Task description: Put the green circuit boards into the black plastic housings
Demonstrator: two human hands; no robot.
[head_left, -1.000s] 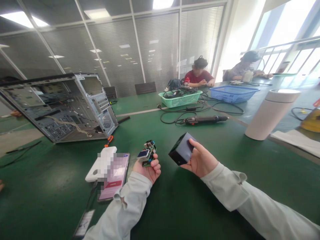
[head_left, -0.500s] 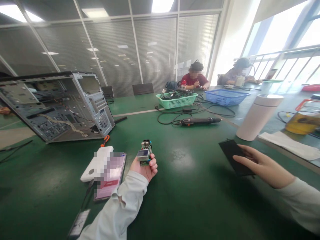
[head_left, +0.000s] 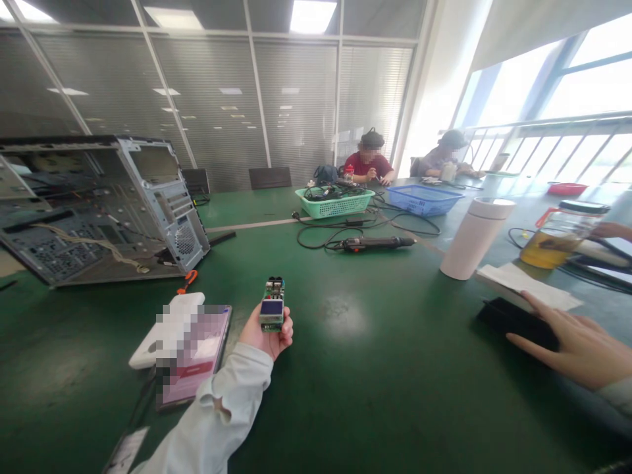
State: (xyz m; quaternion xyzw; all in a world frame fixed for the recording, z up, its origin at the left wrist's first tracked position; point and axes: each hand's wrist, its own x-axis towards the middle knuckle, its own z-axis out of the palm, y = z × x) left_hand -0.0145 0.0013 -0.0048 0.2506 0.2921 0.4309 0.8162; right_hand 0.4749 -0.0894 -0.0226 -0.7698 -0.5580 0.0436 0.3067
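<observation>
My left hand (head_left: 266, 332) is closed around a small green circuit board (head_left: 273, 324) with a little dark display on its face, held upright above the table. To the right, my right hand (head_left: 575, 342) has its thumb and fingers on either side of a flat black rectangular object (head_left: 513, 321), low at the table beside a white paper. Its exact kind does not show, and the palm covers part of it. Left of my left forearm, a phone with a pink screen (head_left: 200, 368) lies against a white power bank (head_left: 172, 322).
An open computer case (head_left: 172, 217) stands at left. A black electric screwdriver (head_left: 378, 244), a green basket of cables (head_left: 336, 207) and a blue basket (head_left: 424, 201) lie ahead. A pale tumbler (head_left: 474, 243) and a jug (head_left: 555, 240) stand at right. Two people sit across the table.
My right hand has carried the black object rightward and lower, toward the white paper. The board in my left hand has turned its display more toward me. The view has shifted to the right.
</observation>
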